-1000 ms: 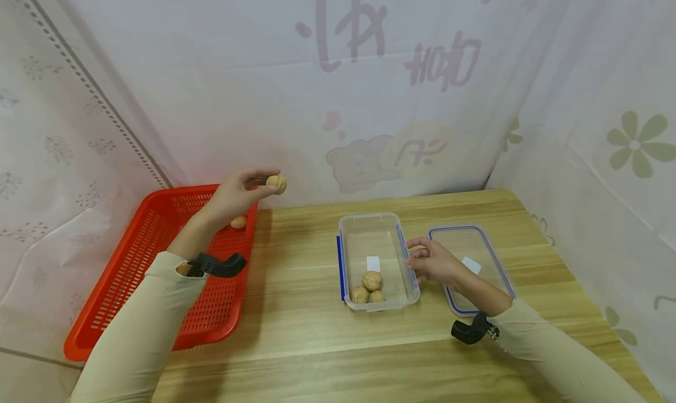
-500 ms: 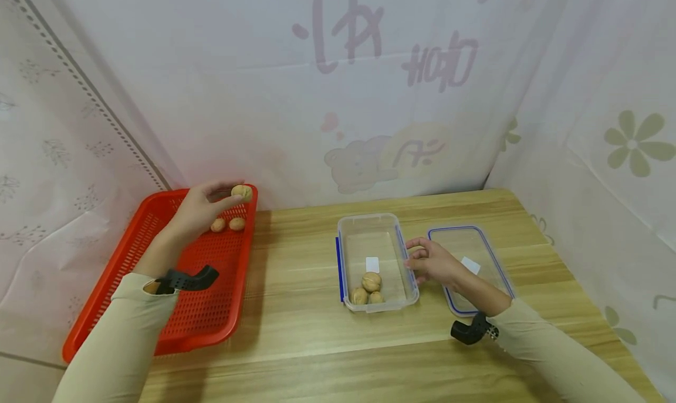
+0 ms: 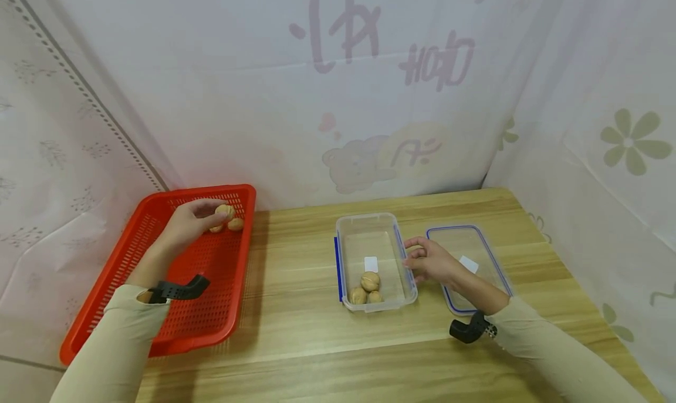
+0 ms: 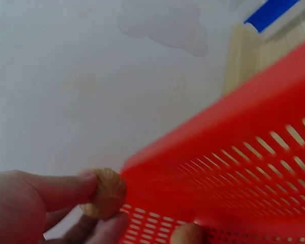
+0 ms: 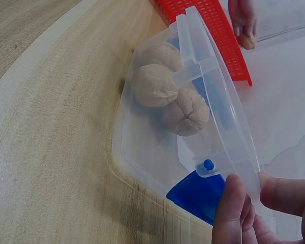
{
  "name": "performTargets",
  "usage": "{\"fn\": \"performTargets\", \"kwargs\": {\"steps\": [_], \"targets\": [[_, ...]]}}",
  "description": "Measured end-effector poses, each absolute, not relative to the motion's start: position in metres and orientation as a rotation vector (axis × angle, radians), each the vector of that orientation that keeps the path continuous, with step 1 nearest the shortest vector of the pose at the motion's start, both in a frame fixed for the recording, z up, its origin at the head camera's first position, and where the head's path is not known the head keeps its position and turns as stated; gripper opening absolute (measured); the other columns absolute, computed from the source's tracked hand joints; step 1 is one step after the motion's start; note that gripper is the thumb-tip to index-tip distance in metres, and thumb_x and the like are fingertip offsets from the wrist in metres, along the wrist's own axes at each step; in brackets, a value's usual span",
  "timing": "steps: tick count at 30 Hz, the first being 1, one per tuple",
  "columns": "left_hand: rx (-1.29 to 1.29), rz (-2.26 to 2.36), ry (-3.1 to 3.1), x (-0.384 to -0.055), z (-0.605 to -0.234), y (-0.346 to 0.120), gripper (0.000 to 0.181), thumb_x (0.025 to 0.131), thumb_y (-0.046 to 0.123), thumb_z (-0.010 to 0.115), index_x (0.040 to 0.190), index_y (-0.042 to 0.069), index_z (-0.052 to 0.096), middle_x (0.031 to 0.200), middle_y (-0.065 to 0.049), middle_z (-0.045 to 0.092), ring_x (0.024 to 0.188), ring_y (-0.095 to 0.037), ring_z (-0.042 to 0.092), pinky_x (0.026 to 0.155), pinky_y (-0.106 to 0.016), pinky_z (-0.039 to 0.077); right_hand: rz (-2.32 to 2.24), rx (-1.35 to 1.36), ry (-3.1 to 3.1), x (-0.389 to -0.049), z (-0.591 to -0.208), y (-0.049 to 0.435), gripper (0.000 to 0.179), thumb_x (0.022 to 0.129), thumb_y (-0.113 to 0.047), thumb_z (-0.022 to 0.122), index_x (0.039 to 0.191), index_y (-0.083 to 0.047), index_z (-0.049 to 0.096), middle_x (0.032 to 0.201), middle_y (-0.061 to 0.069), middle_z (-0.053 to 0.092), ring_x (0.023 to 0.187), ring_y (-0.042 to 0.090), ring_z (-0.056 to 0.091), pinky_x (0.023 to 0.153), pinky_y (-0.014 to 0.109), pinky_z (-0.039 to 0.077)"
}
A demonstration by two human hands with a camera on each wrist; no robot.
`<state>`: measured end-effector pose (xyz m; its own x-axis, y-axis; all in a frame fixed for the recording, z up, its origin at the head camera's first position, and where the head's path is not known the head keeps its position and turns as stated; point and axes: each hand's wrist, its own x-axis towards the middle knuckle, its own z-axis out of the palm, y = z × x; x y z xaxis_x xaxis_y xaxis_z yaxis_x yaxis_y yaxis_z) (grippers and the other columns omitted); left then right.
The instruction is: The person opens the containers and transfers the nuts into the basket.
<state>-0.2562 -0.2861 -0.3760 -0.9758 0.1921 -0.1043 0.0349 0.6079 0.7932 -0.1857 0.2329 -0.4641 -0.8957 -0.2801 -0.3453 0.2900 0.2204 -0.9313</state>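
Note:
My left hand (image 3: 182, 226) pinches a walnut (image 3: 226, 212) between thumb and fingers, over the far right corner of a red plastic basket (image 3: 244, 268). Two more walnuts (image 3: 236, 224) lie in that corner below, one partly covered by the held walnut. In the left wrist view the held walnut (image 4: 109, 194) is beside the basket's wall. My right hand (image 3: 432, 261) grips the right side of a clear plastic container (image 3: 364, 241), thumb and fingers on its rim in the right wrist view. Three walnuts (image 5: 155, 85) sit together in the container's near end.
A clear lid (image 3: 459, 241) with a blue seal lies right of the container, partly under my right forearm. Blue latch flaps (image 3: 338, 268) hang at the container's sides. Wooden tabletop (image 3: 293, 262) separates basket and container. A printed curtain (image 3: 264, 109) stands behind the table.
My left hand has moved left and down with the walnut, from beyond the basket's right rim to inside its far right corner. My right hand stays on the container.

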Motion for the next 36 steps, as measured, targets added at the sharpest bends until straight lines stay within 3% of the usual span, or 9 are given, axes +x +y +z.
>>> {"fn": "performTargets", "kwargs": {"steps": [5,8,12,15,19,22,26,30,36], "targets": [[0.128,1.282,2.592,-0.260,-0.392,-0.286,0.057,0.105,0.035,0.057,0.144,-0.006,0.050,0.140,-0.028,0.054,0.126,-0.041,0.053,0.109,-0.054,0.041,-1.720,0.013,2.058,-0.186,-0.464,0.233,0.048,0.101,-0.001,0.060,0.142,0.006,0.037,0.099,0.011,0.060,0.083,0.019,0.061,0.063,0.032,0.059],[0.057,1.270,2.542,-0.263,-0.405,-0.285,0.057,0.105,0.031,0.058,0.144,-0.010,0.047,0.141,-0.031,0.053,0.129,-0.044,0.051,0.111,-0.061,0.036,-1.721,0.016,2.059,-0.186,-0.464,0.233,0.047,0.101,-0.001,0.060,0.141,0.006,0.037,0.098,0.011,0.060,0.082,0.019,0.061,0.062,0.032,0.058],[-0.010,1.228,2.555,-0.266,-0.420,-0.286,0.050,0.104,0.023,0.061,0.138,-0.012,0.053,0.132,-0.028,0.059,0.119,-0.040,0.056,0.104,-0.053,0.045,-1.718,0.012,2.063,-0.187,-0.464,0.233,0.047,0.101,-0.001,0.060,0.141,0.006,0.038,0.098,0.010,0.060,0.083,0.019,0.060,0.062,0.031,0.058],[-0.036,1.234,2.582,-0.268,-0.427,-0.284,0.047,0.102,0.017,0.063,0.134,-0.017,0.055,0.132,-0.030,0.054,0.119,-0.038,0.050,0.096,-0.044,0.049,-1.717,0.013,2.064,-0.186,-0.465,0.233,0.047,0.101,-0.001,0.060,0.141,0.007,0.038,0.098,0.010,0.060,0.083,0.019,0.060,0.063,0.032,0.059],[-0.112,1.294,2.553,-0.268,-0.430,-0.278,0.051,0.102,0.013,0.062,0.136,-0.022,0.048,0.150,-0.037,0.034,0.136,-0.044,0.035,0.098,-0.041,0.047,-1.721,0.012,2.055,-0.185,-0.466,0.233,0.047,0.101,-0.001,0.060,0.142,0.007,0.037,0.099,0.011,0.060,0.083,0.020,0.060,0.063,0.032,0.059],[-0.169,1.322,2.517,-0.268,-0.431,-0.275,0.052,0.103,0.013,0.060,0.138,-0.022,0.045,0.155,-0.038,0.026,0.138,-0.045,0.035,0.096,-0.034,0.049,-1.728,0.008,2.046,-0.185,-0.466,0.233,0.048,0.101,-0.001,0.060,0.142,0.007,0.037,0.099,0.011,0.060,0.083,0.020,0.060,0.063,0.032,0.059],[-0.192,1.320,2.532,-0.269,-0.435,-0.273,0.050,0.102,0.012,0.061,0.134,-0.023,0.046,0.139,-0.035,0.042,0.119,-0.040,0.050,0.080,-0.022,0.052,-1.733,0.002,2.042,-0.184,-0.466,0.233,0.048,0.101,-0.002,0.060,0.142,0.007,0.036,0.098,0.010,0.060,0.082,0.019,0.060,0.062,0.031,0.058],[-0.193,1.290,2.583,-0.271,-0.438,-0.272,0.048,0.100,0.009,0.063,0.131,-0.024,0.048,0.117,-0.028,0.056,0.103,-0.033,0.057,0.072,-0.021,0.050,-1.730,0.001,2.045,-0.184,-0.465,0.233,0.048,0.101,-0.002,0.060,0.143,0.006,0.036,0.098,0.010,0.060,0.082,0.018,0.060,0.062,0.031,0.058],[-0.142,1.258,2.608,-0.272,-0.439,-0.271,0.047,0.099,0.007,0.062,0.131,-0.026,0.048,0.115,-0.033,0.056,0.100,-0.035,0.057,0.070,-0.022,0.050,-1.721,0.006,2.057,-0.185,-0.464,0.232,0.048,0.101,-0.002,0.060,0.142,0.006,0.037,0.098,0.010,0.060,0.082,0.019,0.060,0.062,0.031,0.058]]}}
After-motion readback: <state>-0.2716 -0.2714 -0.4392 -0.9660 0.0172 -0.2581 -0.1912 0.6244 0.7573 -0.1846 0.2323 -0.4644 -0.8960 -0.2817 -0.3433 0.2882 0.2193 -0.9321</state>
